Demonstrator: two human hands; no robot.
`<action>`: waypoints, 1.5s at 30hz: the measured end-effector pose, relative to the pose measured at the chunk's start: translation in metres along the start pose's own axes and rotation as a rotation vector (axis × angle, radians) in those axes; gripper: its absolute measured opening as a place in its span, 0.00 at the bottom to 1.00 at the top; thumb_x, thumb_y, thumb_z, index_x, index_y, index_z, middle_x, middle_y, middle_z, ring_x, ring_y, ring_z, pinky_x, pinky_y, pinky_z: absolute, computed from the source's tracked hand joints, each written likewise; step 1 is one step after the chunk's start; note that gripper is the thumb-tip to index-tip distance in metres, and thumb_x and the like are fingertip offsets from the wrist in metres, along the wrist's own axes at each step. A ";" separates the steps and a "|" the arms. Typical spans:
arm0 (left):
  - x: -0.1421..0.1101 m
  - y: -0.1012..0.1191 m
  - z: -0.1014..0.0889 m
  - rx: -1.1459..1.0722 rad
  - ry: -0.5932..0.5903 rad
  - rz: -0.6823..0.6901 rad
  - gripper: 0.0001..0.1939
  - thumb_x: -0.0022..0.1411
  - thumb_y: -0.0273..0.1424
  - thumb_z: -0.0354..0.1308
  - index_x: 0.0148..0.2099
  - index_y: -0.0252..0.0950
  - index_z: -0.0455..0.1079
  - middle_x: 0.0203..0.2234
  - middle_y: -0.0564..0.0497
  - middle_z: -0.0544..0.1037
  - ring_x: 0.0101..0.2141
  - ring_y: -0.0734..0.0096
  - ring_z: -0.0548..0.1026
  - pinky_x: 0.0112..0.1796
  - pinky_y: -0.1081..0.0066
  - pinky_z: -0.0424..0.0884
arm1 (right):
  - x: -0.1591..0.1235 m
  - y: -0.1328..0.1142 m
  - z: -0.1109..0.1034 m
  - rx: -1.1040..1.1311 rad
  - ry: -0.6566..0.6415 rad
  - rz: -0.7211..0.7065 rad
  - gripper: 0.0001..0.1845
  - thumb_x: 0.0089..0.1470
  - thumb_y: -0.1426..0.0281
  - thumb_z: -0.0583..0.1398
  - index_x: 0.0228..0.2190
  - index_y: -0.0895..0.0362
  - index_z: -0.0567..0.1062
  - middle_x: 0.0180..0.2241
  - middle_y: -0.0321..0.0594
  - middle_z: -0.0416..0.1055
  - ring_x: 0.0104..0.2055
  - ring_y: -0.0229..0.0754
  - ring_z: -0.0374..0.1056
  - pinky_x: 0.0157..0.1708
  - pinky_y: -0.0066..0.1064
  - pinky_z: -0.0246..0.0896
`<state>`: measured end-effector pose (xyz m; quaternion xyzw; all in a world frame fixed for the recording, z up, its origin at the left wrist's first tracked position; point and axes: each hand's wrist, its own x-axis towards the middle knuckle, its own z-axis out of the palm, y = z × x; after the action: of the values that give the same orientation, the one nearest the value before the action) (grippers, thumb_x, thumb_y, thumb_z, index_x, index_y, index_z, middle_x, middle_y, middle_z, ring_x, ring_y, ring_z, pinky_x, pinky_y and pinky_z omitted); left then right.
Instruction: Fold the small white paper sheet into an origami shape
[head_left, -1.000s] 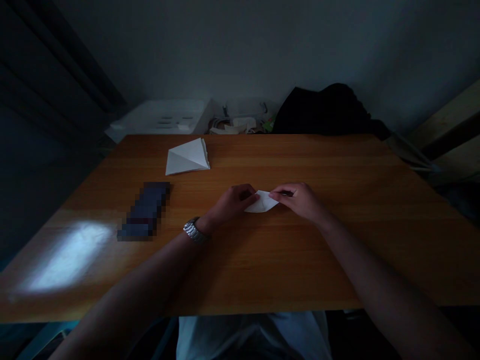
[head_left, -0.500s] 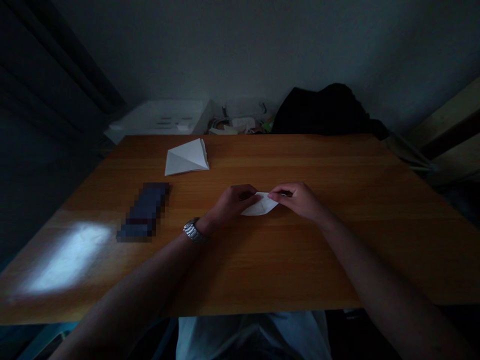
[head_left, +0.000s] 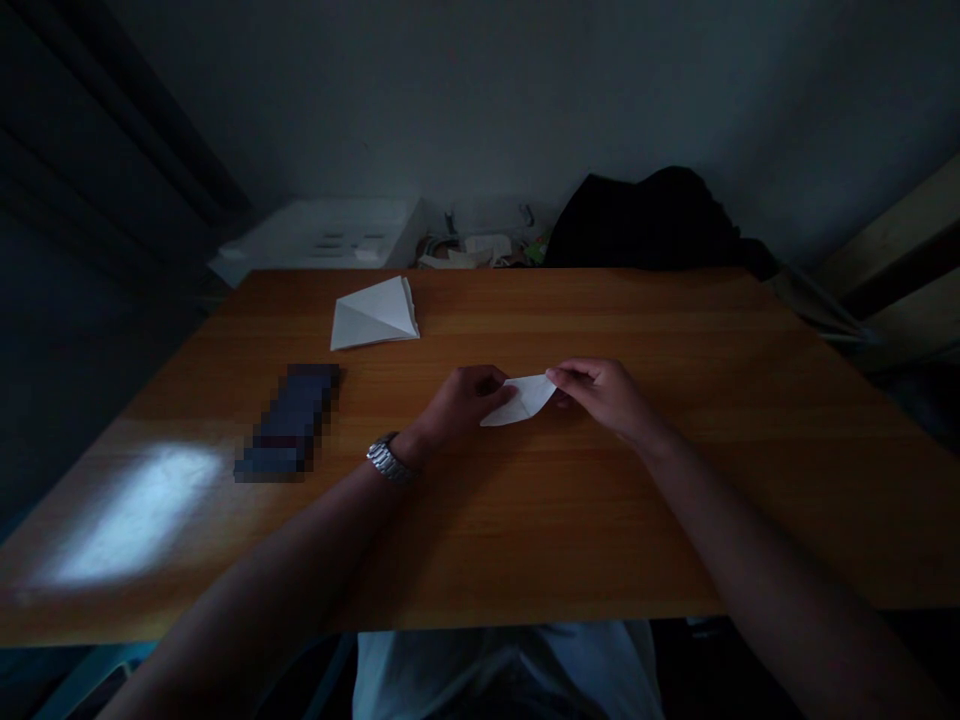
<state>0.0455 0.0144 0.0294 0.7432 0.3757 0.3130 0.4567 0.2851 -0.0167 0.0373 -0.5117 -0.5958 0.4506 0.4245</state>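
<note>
White paper (head_left: 531, 396); streaky orange-brown table (head_left: 562, 540); silver watch (head_left: 388, 459); black bundle (head_left: 649, 225).

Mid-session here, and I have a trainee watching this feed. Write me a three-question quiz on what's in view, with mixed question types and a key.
1. True or false: the folded white sheet lies nearer the far edge of the table than the pixelated dark object does.

2. Where is the metal watch worn?
A: on the right wrist
B: on the left wrist
C: on neither wrist

3. Fill in the blank: the left hand and the right hand both hold the same small piece of white ____.

Key: 1. True. 2. B. 3. paper.
</note>
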 end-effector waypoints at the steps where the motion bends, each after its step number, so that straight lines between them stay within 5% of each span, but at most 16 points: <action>1: 0.000 -0.001 0.000 0.004 -0.001 0.002 0.14 0.65 0.40 0.61 0.39 0.33 0.77 0.28 0.50 0.77 0.27 0.75 0.70 0.25 0.77 0.63 | 0.000 0.000 0.000 -0.006 0.002 -0.003 0.20 0.54 0.50 0.67 0.34 0.55 0.82 0.34 0.42 0.80 0.34 0.44 0.76 0.34 0.38 0.78; 14: -0.002 0.000 0.003 0.025 -0.079 0.011 0.10 0.64 0.35 0.61 0.41 0.32 0.74 0.28 0.53 0.74 0.27 0.78 0.67 0.27 0.78 0.61 | -0.002 0.000 0.002 -0.051 0.044 -0.050 0.19 0.55 0.50 0.66 0.33 0.54 0.81 0.32 0.41 0.78 0.32 0.44 0.74 0.31 0.36 0.75; 20: -0.002 0.004 0.005 -0.059 0.014 0.021 0.10 0.65 0.36 0.61 0.38 0.32 0.71 0.29 0.52 0.74 0.28 0.76 0.70 0.28 0.77 0.64 | -0.002 -0.006 0.006 0.105 0.077 0.054 0.24 0.52 0.45 0.66 0.36 0.53 0.78 0.36 0.45 0.78 0.34 0.46 0.75 0.30 0.36 0.76; 28: 0.001 0.000 0.007 -0.216 0.225 -0.020 0.10 0.64 0.36 0.63 0.39 0.33 0.71 0.30 0.50 0.76 0.29 0.76 0.72 0.27 0.77 0.66 | -0.007 -0.008 0.013 0.132 -0.096 0.136 0.26 0.53 0.46 0.66 0.41 0.54 0.75 0.36 0.41 0.76 0.33 0.40 0.75 0.30 0.30 0.73; 37: 0.000 -0.001 0.016 -0.348 0.186 -0.059 0.13 0.63 0.36 0.65 0.41 0.33 0.68 0.35 0.46 0.80 0.33 0.72 0.77 0.33 0.73 0.71 | -0.010 0.001 0.022 0.085 -0.180 0.105 0.24 0.51 0.51 0.70 0.39 0.55 0.73 0.37 0.43 0.77 0.37 0.44 0.74 0.34 0.33 0.71; 45: -0.001 -0.003 0.016 -0.213 0.113 -0.030 0.13 0.63 0.37 0.64 0.38 0.32 0.69 0.33 0.47 0.78 0.33 0.71 0.76 0.34 0.73 0.71 | -0.006 0.006 0.021 -0.003 -0.063 0.026 0.16 0.52 0.61 0.68 0.39 0.53 0.72 0.39 0.43 0.78 0.40 0.47 0.75 0.40 0.40 0.72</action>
<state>0.0570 0.0074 0.0204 0.6658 0.3768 0.3857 0.5158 0.2673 -0.0240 0.0263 -0.5055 -0.6030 0.4711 0.3986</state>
